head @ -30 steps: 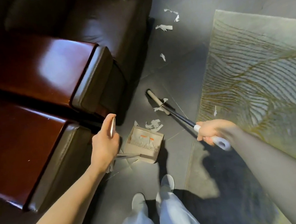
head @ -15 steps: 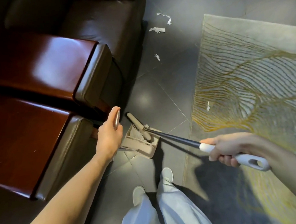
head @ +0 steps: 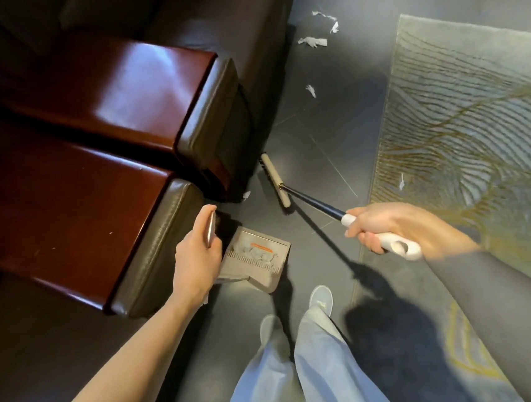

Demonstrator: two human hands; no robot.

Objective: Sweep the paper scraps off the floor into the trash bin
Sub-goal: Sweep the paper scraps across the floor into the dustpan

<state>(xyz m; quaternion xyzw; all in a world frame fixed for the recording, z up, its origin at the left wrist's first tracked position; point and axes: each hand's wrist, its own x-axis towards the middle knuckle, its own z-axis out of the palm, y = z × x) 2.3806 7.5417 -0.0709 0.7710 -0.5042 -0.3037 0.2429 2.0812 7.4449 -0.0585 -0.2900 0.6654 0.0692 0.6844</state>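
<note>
At the far left stand two leather seats (head: 211,154) side by side, each with a shiny dark red wooden arm top (head: 111,95). Just beside the nearer seat, my left hand (head: 198,256) is closed around the thin upright handle (head: 211,227) of the dustpan (head: 274,274), and the thumb lies along this handle. The dustpan sits on the dark floor (head: 316,137) just right of this hand, close to the corner of the nearer seat. Inside it lie some white paper scraps (head: 259,254).

A little farther, one small scrap (head: 246,195) lies on the floor at the foot of the farther seat, just left of the broom head (head: 274,180). The broom head is a pale narrow bar, and it is apart from the dustpan, on its far side. From it a dark shaft (head: 313,203) runs near and right to a white grip (head: 403,249). My right hand (head: 386,224) holds this grip firmly, with the fingers curled under it.

Well beyond the broom, more torn scraps (head: 312,41) lie on the floor beside the farther seat, and one single piece (head: 311,90) lies somewhat nearer.

At the right is a pale rug (head: 480,89) with a pattern of golden lines. One thin scrap (head: 402,182) lies on it, near its left edge. At the bottom, between my arms, I see my light trousers (head: 323,373) and my shoes (head: 320,296).
</note>
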